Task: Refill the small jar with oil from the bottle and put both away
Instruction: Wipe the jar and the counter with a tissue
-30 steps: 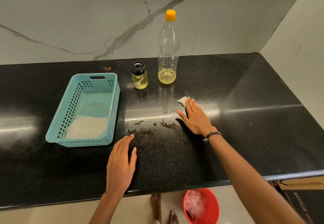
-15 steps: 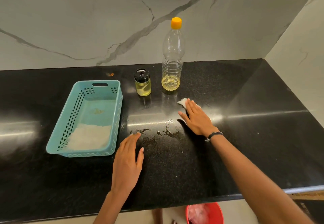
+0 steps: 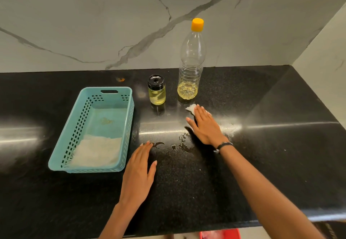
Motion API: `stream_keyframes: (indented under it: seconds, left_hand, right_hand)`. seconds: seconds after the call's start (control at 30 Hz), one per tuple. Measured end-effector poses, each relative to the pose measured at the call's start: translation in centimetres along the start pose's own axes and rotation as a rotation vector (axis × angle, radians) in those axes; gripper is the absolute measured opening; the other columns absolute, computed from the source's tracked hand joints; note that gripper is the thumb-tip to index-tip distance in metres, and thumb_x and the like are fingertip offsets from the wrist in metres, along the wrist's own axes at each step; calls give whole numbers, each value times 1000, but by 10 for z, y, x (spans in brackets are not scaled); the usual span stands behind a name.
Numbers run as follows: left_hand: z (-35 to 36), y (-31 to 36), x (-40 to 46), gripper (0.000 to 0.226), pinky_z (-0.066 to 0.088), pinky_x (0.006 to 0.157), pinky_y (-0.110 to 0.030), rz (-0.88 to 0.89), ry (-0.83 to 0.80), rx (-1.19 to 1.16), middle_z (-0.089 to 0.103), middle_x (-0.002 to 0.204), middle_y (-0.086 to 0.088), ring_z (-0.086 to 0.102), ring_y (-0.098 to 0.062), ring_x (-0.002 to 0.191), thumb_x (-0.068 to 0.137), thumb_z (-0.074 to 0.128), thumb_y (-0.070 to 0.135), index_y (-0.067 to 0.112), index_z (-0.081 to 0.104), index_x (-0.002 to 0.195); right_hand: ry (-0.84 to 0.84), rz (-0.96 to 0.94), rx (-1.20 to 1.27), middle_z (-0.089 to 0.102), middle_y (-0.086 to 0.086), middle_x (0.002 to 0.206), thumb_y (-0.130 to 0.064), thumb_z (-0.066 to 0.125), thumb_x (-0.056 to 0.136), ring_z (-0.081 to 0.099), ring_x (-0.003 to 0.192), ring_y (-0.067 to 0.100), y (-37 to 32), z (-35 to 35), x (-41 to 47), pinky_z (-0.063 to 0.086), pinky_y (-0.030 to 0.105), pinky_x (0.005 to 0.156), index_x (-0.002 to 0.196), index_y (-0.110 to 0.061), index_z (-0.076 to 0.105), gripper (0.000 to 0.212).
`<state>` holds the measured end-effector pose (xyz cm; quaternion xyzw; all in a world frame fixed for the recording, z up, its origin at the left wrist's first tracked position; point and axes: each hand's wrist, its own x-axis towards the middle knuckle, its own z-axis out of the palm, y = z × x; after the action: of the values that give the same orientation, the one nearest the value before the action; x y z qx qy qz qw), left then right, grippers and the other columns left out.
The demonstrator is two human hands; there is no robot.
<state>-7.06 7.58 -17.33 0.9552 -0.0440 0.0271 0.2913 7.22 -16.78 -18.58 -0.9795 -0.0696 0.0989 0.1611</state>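
A small glass jar with a black lid stands on the black counter, holding yellow oil. To its right stands a tall clear bottle with an orange cap and a little oil at the bottom. My right hand lies flat with straight fingers, pressing a white tissue onto the counter just in front of the bottle. My left hand rests flat on the counter, fingers straight, its tips at an oil smear. Spilled oil drops sit between my hands.
A turquoise plastic basket with a white cloth or paper in its near end stands at the left. A marble wall rises behind the counter and at the right. A red bin shows below the counter's front edge.
My right hand has slid the tissue a little away from me toward the bottle. The camera has tilted up slightly; the left hand stays flat in place.
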Motion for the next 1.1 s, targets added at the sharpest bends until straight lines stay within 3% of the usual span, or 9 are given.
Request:
stream_keyframes:
  seconds: [0.13,0.27,0.33,0.4,0.47,0.6,0.8,0.97,1.1]
  left_hand:
    - [-2,-3,-9,55,23,113,-24,-9,-8,-5,37,150,7,25,-3,139,95,54,30,21,35,146]
    - [-5,-4,-16,54,23,112,-23,-18,-5,-5,37,149,11,25,-1,139,95,54,31,23,36,145]
    - [-5,-3,-18,54,23,112,-22,-27,-5,-9,36,149,12,24,1,138,94,53,32,23,37,145]
    - [-3,-2,-19,54,22,112,-21,-30,-4,-18,37,149,12,24,2,138,94,53,33,24,37,145]
    - [-3,-1,-19,54,21,112,-21,-36,-4,-29,37,149,13,24,2,138,94,52,33,24,36,145]
    - [-4,0,-16,54,22,112,-21,-31,7,-27,36,148,14,24,2,138,95,51,34,24,36,146]
    - [-5,2,-15,54,21,112,-20,-47,13,-42,36,149,14,24,3,138,95,51,35,25,36,145]
    - [-4,0,-17,53,18,112,-18,-61,18,-47,33,149,17,20,6,138,95,50,36,28,34,146]
    - [-4,-3,-19,52,20,112,-19,-63,23,-27,35,148,17,22,5,138,95,50,35,27,35,145]
  right_hand:
    - [29,58,87,-1,9,160,-60,20,96,-4,147,20,-40,12,33,-2,34,119,151,-5,2,80]
    - [25,-96,10,8,6,160,-56,19,98,3,147,19,-43,13,22,-1,31,117,151,-8,10,73]
    - [153,-164,-98,30,9,153,-57,13,97,23,142,25,-28,14,4,14,34,116,147,-9,28,71]
    - [281,-109,-204,49,10,133,-57,8,96,44,121,29,-16,13,-5,35,37,101,136,-10,45,72]
    - [336,-9,-202,53,8,118,-57,12,95,48,105,27,-17,14,3,40,36,87,127,-10,51,69]
    - [268,41,-95,52,12,124,-58,17,95,48,113,28,-52,10,34,39,36,92,121,-5,53,69]
    - [165,-210,-37,38,8,147,-46,32,100,37,133,25,-47,14,9,33,35,107,140,-9,41,55]
    - [81,5,-42,14,10,159,-52,22,99,9,146,25,-53,17,24,8,41,119,151,-10,17,67]
    - [43,-69,40,12,9,159,-54,23,99,6,147,26,-93,25,40,6,43,118,151,-12,19,67]
